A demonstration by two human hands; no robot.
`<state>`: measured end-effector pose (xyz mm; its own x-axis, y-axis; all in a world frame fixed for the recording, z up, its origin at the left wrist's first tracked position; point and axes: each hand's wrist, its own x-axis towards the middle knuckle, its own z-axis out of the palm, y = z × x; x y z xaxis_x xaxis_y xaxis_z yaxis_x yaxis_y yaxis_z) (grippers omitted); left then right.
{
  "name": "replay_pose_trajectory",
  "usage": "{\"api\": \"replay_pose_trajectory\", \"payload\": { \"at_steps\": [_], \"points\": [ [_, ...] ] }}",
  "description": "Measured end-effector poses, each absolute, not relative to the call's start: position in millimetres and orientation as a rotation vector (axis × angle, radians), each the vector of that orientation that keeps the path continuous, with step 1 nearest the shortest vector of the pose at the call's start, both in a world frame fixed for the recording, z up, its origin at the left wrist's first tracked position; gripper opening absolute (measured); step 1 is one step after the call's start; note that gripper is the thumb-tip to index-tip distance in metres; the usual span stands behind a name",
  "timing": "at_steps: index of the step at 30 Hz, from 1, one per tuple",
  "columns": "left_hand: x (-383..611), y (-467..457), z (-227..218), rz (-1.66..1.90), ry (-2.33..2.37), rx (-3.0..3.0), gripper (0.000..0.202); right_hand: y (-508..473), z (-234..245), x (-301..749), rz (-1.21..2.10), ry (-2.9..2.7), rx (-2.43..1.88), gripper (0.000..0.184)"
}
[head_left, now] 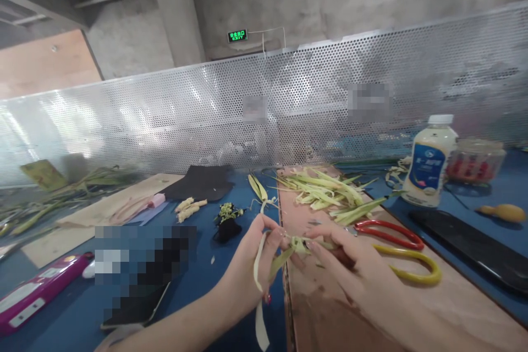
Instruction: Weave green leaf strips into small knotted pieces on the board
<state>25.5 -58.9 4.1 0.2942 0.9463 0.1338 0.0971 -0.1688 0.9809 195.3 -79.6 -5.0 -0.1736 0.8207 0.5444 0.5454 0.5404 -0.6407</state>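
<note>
Between my two hands is a small knot of pale green leaf strips [297,244], held above the seam of the blue table and the brown board. My left hand [258,253] pinches it from the left with thumb and fingers, and a long strip end [260,324] hangs down past the wrist. On the other side my right hand [336,250] is closed on the same knot with its fingertips. Red and yellow handled scissors [416,267] lie just right of my right hand, partly hidden by it. A pile of cut leaf strips [322,190] is behind the hands.
A milk bottle [427,162], a lidded jar [476,160], a black case [470,245] and a wooden-handled tool [503,212] stand or lie right. Left are a purple device [41,291], a phone [138,305], black sheet [200,182] and leaf pieces [190,209]. A perforated metal screen [185,115] rises behind.
</note>
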Motion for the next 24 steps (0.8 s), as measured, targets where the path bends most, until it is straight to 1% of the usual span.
{"api": "replay_pose_trajectory", "payload": {
  "at_steps": [4,9,15,19,24],
  "points": [
    [28.1,-64.4,9.7,1.031,0.969,1.506,0.025,-78.1,-1.8,195.6,0.38,-1.896,-1.13,0.022],
    [33.5,-68.4,9.7,1.08,0.846,1.424,0.02,-77.8,-2.1,193.1,0.402,-1.872,-1.171,0.022],
    [34.0,-67.5,8.3,1.128,0.837,1.403,0.023,-79.1,-1.3,189.8,0.386,-1.817,-1.163,0.021],
    [30.2,-66.9,10.2,1.026,0.913,1.491,0.026,-80.3,-0.9,188.9,0.366,-1.813,-1.165,0.022],
    [27.8,-62.9,4.9,0.958,0.891,1.588,0.027,-80.7,-1.5,190.1,0.345,-1.822,-1.15,0.022]
  ]
}}
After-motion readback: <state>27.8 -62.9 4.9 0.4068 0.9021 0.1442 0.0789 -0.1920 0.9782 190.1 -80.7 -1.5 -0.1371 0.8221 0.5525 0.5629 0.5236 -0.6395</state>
